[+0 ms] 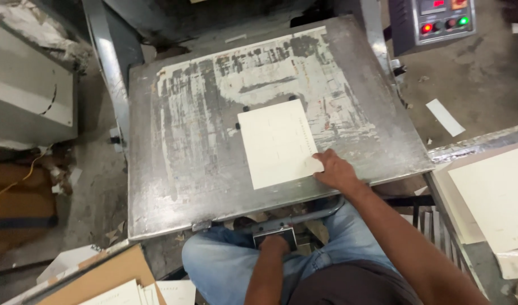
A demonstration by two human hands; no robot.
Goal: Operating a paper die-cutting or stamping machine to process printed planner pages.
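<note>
Single head-mounted view, looking steeply down from close above the person's lap onto the metal plate (185,186). The plate extends forward beyond the right hand's fingers (325,160); the floor borders both sides.

Bare forearms, no sleeves showing, light blue jeans, dark shirt hem

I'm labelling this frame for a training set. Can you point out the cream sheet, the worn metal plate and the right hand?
cream sheet (277,141), head view, middle of the sheet.
worn metal plate (180,164), head view, bare left part.
right hand (337,171), head view, back of the hand.
</note>
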